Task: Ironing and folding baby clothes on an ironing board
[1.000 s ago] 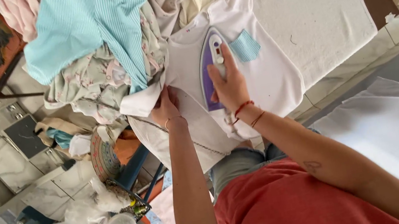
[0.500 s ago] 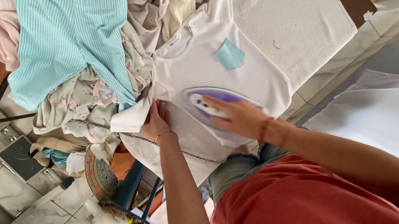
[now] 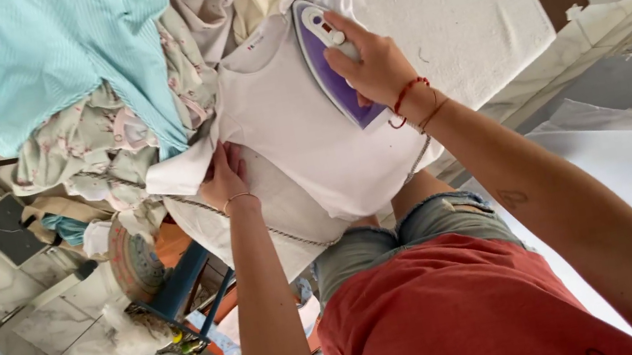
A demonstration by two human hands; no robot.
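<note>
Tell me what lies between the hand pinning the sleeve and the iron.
In the head view, only smooth white T-shirt fabric lies between the left hand and the iron.

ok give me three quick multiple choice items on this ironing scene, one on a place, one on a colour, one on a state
1. Where is the iron?
A. on the white shirt
B. on the floor
C. on the teal garment

2. What colour is the iron's body?
A. red
B. purple and white
C. green

3. What is the left hand doing?
A. hanging free
B. holding a bottle
C. gripping the shirt's edge

Answers:
1 A, the iron lies on the shirt under the right hand.
2 B, purple sides with a white handle show.
3 C, its fingers pinch the white cloth at the board's edge.
</note>
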